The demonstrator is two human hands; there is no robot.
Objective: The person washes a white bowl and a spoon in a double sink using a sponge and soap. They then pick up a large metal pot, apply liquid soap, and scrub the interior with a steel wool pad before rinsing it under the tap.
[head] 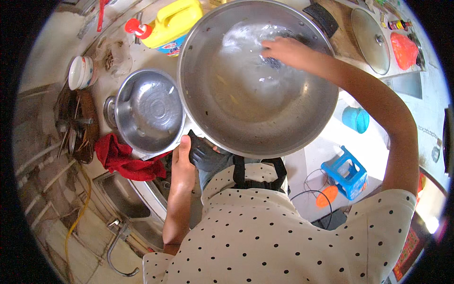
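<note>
A large metal wok (255, 136) tilts before me, with cloudy, glistening water (241, 71) in it. My right hand (285, 51) reaches over its far right rim and presses a dark scrubber (273, 63), apparently steel wool, against the inside wall. Fingers cover much of the scrubber. At the near left edge, my left hand (183, 154) grips the wok's black handle (194, 145), thumb on top. The other black handle (321, 19) juts out at the far right. Close to my left hand is a shiny steel basin (154, 103), beside the wok.
A yellow detergent jug (181, 16) with a red cap stands behind the basin. Stacked bowls (81, 72) and a red cloth (115, 156) are at left, above a sink (122, 193) with a curved faucet (117, 254). Rightward are a glass lid (370, 41), blue cup (355, 119) and blue stool (345, 174).
</note>
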